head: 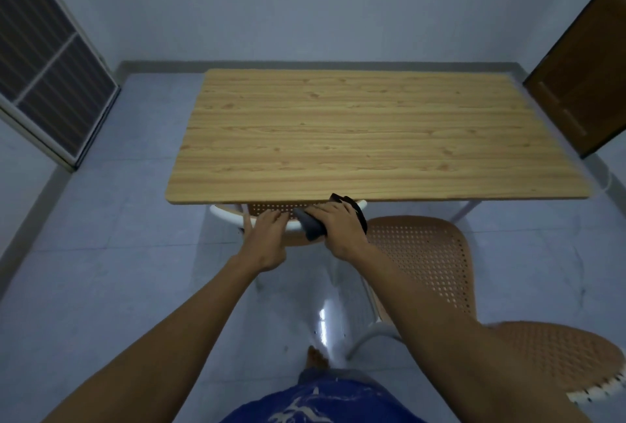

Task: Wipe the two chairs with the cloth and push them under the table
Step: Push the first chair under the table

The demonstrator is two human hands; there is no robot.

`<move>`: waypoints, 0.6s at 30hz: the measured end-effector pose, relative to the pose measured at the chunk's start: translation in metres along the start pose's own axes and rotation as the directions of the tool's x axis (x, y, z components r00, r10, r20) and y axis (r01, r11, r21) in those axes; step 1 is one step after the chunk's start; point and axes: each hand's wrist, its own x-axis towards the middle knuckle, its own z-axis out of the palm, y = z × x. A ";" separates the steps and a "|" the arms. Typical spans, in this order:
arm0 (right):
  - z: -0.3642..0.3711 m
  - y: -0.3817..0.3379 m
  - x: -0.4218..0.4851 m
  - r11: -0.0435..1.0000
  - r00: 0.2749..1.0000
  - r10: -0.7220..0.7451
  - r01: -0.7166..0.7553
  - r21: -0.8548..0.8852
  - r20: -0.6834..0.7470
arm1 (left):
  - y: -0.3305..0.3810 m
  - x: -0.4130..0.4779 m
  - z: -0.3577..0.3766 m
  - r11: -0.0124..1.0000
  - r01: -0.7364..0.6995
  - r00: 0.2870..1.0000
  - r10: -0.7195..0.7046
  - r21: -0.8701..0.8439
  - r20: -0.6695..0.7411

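— Where is the first chair point(271, 208) sitting?
— It is sitting under the table's point(372, 134) near edge, with only its perforated backrest showing.
— What are the hands doing?
— The left hand point(267, 224) is resting on the backrest's white top rail, its fingers point(283, 216) lying nearly straight. The right hand point(338, 226) is curling its fingers round the dark cloth point(310, 229), pressing it onto the same rail.
— And the second chair point(423, 253)?
— It is standing clear of the table, just off the near edge's right half.
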 end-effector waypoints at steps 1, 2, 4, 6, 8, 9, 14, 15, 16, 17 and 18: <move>-0.003 0.000 -0.002 0.999 1.000 -0.016 0.017 0.034 -0.022 | 0.008 -0.003 0.001 1.000 -0.009 1.000 0.008 -0.017 -0.014; -0.005 0.000 -0.005 0.997 0.999 -0.020 0.024 0.074 -0.046 | 0.017 -0.006 0.000 0.999 -0.014 1.000 0.014 -0.033 -0.020; -0.012 -0.001 -0.016 0.985 0.997 0.017 -0.005 0.175 -0.069 | 0.036 -0.014 -0.002 0.997 -0.038 0.999 0.036 -0.063 -0.032; -0.024 -0.003 -0.030 0.961 0.994 0.107 -0.095 0.258 -0.034 | 0.048 -0.024 -0.002 0.995 -0.040 0.999 0.037 -0.093 -0.027; -0.040 -0.006 -0.050 0.946 0.981 0.189 -0.190 0.261 0.031 | 0.054 -0.034 0.003 0.990 -0.039 0.999 0.041 -0.135 0.013; -0.048 -0.007 -0.060 0.944 0.973 0.218 -0.228 0.239 0.070 | 0.057 -0.038 0.005 0.982 -0.060 0.998 0.062 -0.177 0.008; -0.095 -0.006 -0.139 0.906 0.887 0.352 -0.403 0.128 0.299 | 0.101 -0.075 0.022 0.959 -0.130 0.988 0.148 -0.252 0.053; -0.104 -0.006 -0.155 0.897 0.864 0.374 -0.429 0.105 0.338 | 0.110 -0.084 0.025 0.954 -0.135 0.984 0.161 -0.266 0.081; -0.113 -0.006 -0.172 0.886 0.844 0.399 -0.455 0.085 0.358 | 0.119 -0.093 0.030 0.949 -0.144 0.977 0.181 -0.282 0.110; -0.123 -0.007 -0.192 0.874 0.828 0.428 -0.481 0.066 0.362 | 0.130 -0.103 0.036 0.942 -0.160 0.968 0.209 -0.296 0.140; -0.131 -0.009 -0.208 0.868 0.822 0.449 -0.494 0.048 0.350 | 0.138 -0.112 0.041 0.935 -0.166 0.960 0.226 -0.314 0.166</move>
